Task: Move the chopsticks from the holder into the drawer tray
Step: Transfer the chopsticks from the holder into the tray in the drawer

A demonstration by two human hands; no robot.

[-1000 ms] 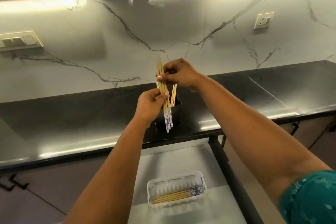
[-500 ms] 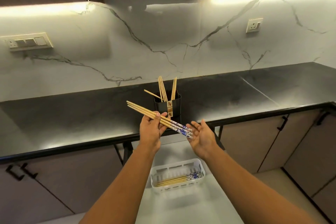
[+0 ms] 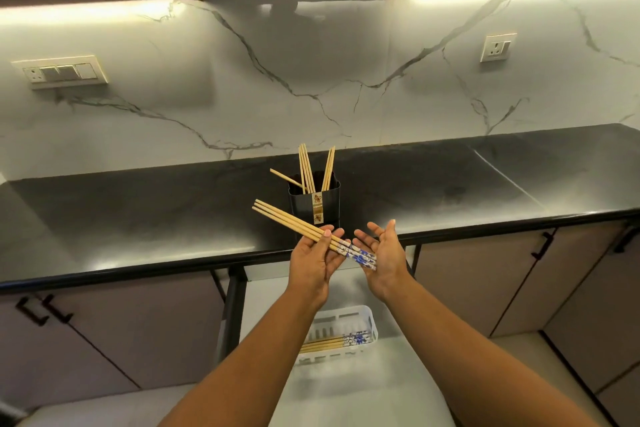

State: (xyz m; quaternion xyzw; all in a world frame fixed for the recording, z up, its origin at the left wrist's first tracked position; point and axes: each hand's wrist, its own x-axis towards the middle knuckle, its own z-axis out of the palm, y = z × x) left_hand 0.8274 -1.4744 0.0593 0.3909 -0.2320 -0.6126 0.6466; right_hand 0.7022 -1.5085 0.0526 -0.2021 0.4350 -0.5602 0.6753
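Bamboo chopsticks [image 3: 313,234] lie across the left hand [image 3: 313,262], thumb pressing them; the right hand [image 3: 382,255] is spread, fingers apart, under the blue ends. This is the carrying step: next they must go down flat into the white tray [image 3: 372,322], while more wait in the holder [image 3: 313,210].

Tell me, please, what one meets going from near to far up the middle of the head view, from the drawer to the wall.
White tray holding chopsticks → bundle of chopsticks in the left hand → black holder on the countertop → marble backsplash.

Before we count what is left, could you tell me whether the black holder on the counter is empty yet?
Not empty: several wooden chopsticks stand tips-up out of the black rectangular holder.
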